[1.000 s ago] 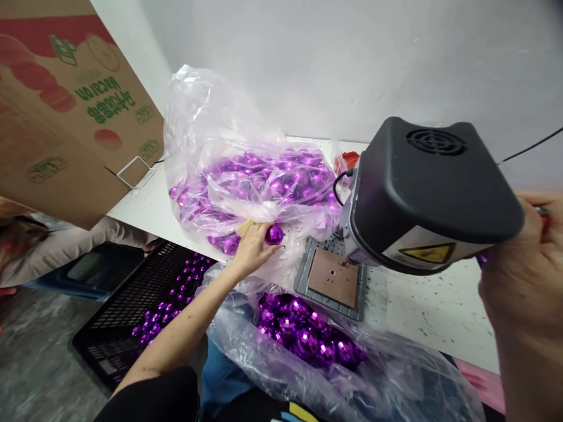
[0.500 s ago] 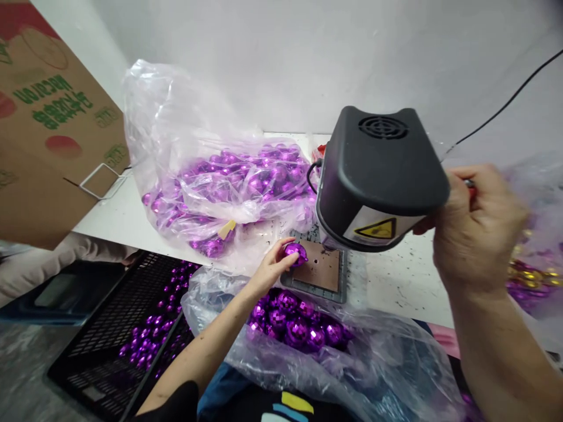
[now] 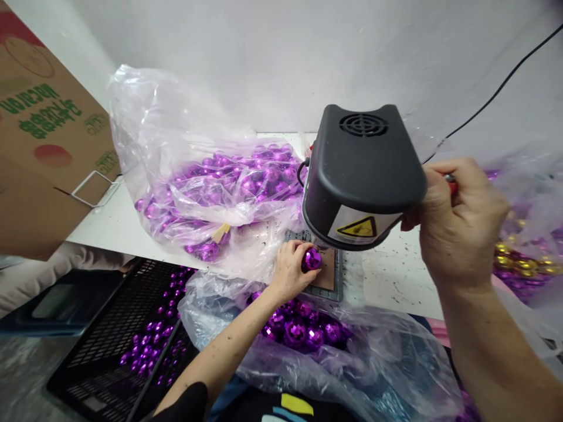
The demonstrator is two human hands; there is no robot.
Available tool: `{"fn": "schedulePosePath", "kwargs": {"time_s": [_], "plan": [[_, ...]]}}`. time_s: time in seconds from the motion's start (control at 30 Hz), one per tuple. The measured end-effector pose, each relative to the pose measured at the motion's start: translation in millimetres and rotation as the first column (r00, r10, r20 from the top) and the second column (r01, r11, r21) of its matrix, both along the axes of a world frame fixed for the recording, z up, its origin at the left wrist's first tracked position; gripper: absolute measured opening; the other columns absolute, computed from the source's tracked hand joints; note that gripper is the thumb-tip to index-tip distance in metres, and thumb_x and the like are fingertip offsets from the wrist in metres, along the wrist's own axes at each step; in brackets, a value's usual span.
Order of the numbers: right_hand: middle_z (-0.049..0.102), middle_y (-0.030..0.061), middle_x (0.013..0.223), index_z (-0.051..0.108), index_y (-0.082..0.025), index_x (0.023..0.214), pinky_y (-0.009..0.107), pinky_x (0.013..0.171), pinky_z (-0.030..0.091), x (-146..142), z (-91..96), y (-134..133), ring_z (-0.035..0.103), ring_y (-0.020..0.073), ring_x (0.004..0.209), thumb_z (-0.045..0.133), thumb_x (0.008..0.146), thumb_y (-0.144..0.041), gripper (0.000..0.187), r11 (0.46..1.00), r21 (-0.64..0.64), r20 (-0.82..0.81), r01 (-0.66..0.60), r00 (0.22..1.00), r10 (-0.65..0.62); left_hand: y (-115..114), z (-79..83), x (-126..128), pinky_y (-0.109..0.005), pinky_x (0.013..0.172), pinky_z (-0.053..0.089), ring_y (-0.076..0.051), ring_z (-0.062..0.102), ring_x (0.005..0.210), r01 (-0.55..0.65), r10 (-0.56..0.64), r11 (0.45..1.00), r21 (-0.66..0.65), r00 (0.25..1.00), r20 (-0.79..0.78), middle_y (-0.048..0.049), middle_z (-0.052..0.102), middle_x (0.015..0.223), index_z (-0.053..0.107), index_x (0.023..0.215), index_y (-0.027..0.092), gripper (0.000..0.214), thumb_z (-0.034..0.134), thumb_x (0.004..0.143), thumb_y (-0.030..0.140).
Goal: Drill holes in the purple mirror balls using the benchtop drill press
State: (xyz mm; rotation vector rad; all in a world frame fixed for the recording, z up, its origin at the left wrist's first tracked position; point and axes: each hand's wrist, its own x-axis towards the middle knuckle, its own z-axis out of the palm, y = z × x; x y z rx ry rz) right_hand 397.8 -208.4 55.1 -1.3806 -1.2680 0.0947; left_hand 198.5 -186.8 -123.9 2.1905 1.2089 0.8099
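Observation:
A shiny purple faceted ball ornament [image 3: 312, 259] is pinched between the thumb and fingers of my left hand [image 3: 292, 269]. It is held over the brown plate [image 3: 326, 278] on the grey base, below the front of a black machine [image 3: 365, 170]. My right hand [image 3: 461, 223] is closed on a handle at the machine's right side; only a bit of red and a metal end show past the fingers. An open plastic bag near my lap holds more purple faceted balls [image 3: 295, 332].
A large clear bag of purple balls [image 3: 246, 181] lies on the white table [image 3: 391, 281]. At left are a cardboard box [image 3: 48, 135] and a black crate [image 3: 83, 346] with purple balls inside. Gold and purple balls [image 3: 523, 261] lie in plastic at right. A black cable [image 3: 497, 97] runs behind.
My left hand has moved right with the purple ball, further over the brown plate, and turned it. My right hand keeps its grip on the handle. The view has shifted slightly.

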Motion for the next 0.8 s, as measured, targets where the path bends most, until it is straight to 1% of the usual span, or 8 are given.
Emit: {"fn": "schedulePosePath", "kwargs": {"time_s": [0.13, 0.23, 0.3, 0.4, 0.57, 0.63, 0.73, 0.8], "plan": [[0.050, -0.0082, 0.050, 0.061, -0.016, 0.087, 0.018, 0.040, 0.035, -1, 0.0, 0, 0.047, 0.0034, 0.041, 0.057, 0.090, -0.056, 0.040, 1.000, 0.007, -0.006, -0.002, 1.000, 0.002, 2, -4.3, 12, -0.050, 0.108, 0.041, -0.030, 0.055, 0.119, -0.057, 0.059, 0.997, -0.061, 0.998, 0.038, -0.0075, 0.062, 0.119, 0.060, 0.117, 0.023, 0.051, 0.082, 0.071, 0.028], [0.050, -0.0083, 0.050, 0.060, -0.016, 0.087, 0.018, 0.040, 0.035, -1, -0.2, 0, 0.047, 0.0037, 0.040, 0.057, 0.090, -0.056, 0.041, 1.000, 0.019, -0.008, -0.004, 1.000, 0.004, 1, -6.7, 14, -0.054, 0.115, 0.033, -0.029, 0.053, 0.122, -0.007, 0.010, 0.998, -0.064, 0.999, 0.051, -0.0075, 0.062, 0.120, 0.057, 0.121, 0.022, 0.052, 0.079, 0.074, 0.024], [0.049, -0.0083, 0.049, 0.060, -0.015, 0.088, 0.019, 0.039, 0.034, -2, -1.1, 0, 0.047, 0.0041, 0.040, 0.056, 0.090, -0.057, 0.041, 1.000, 0.025, -0.009, -0.002, 1.000, 0.002, 1, -6.1, 12, -0.055, 0.117, 0.030, -0.029, 0.052, 0.123, 0.040, -0.036, 0.997, -0.068, 0.997, 0.062, -0.0077, 0.063, 0.120, 0.056, 0.123, 0.022, 0.053, 0.080, 0.075, 0.026], [0.047, -0.0082, 0.050, 0.060, -0.016, 0.087, 0.019, 0.039, 0.034, -2, -3.4, 2, 0.046, 0.0042, 0.040, 0.055, 0.090, -0.056, 0.041, 0.999, 0.050, -0.014, 0.008, 1.000, -0.007, 0, -4.2, 10, -0.054, 0.118, 0.030, -0.029, 0.053, 0.124, 0.066, -0.059, 0.994, -0.082, 0.994, 0.087, -0.0077, 0.063, 0.119, 0.057, 0.120, 0.022, 0.045, 0.076, 0.081, 0.035], [0.046, -0.0077, 0.053, 0.062, -0.017, 0.088, 0.020, 0.043, 0.036, -1, -4.8, 1, 0.046, 0.0039, 0.043, 0.053, 0.092, -0.055, 0.039, 0.997, 0.057, 0.038, 0.059, 0.997, -0.061, -2, -8.2, 13, -0.057, 0.115, 0.033, -0.027, 0.057, 0.116, 0.021, -0.016, 0.998, -0.053, 0.996, 0.087, -0.0090, 0.065, 0.116, 0.058, 0.114, 0.021, 0.034, 0.070, 0.086, 0.035], [0.050, -0.0063, 0.059, 0.065, -0.018, 0.091, 0.020, 0.046, 0.037, -1, -6.0, -3, 0.048, 0.0036, 0.047, 0.053, 0.093, -0.053, 0.037, 0.995, 0.051, 0.078, 0.085, 0.993, -0.089, -2, -11.4, 15, -0.058, 0.115, 0.033, -0.028, 0.058, 0.115, 0.007, -0.004, 0.999, -0.037, 0.996, 0.086, -0.0096, 0.065, 0.115, 0.059, 0.114, 0.020, 0.034, 0.070, 0.085, 0.035], [0.058, -0.0030, 0.073, 0.068, -0.019, 0.092, 0.022, 0.054, 0.038, -3, -12.4, -17, 0.050, 0.0034, 0.055, 0.059, 0.091, -0.046, 0.029, 0.985, 0.094, 0.161, 0.142, 0.975, -0.156, -3, -14.4, 17, -0.058, 0.114, 0.034, -0.029, 0.057, 0.117, -0.005, 0.009, 0.999, -0.050, 0.996, 0.090, -0.0092, 0.065, 0.115, 0.061, 0.112, 0.022, 0.031, 0.070, 0.084, 0.034], [0.060, -0.0024, 0.072, 0.069, -0.020, 0.091, 0.023, 0.056, 0.039, -6, -19.4, -30, 0.052, 0.0049, 0.058, 0.063, 0.088, -0.042, 0.024, 0.975, 0.144, 0.214, 0.167, 0.957, -0.196, -3, -14.6, 17, -0.058, 0.113, 0.036, -0.029, 0.056, 0.118, 0.000, 0.007, 0.998, -0.070, 0.995, 0.095, -0.0089, 0.065, 0.114, 0.063, 0.109, 0.023, 0.028, 0.070, 0.084, 0.033]]}}
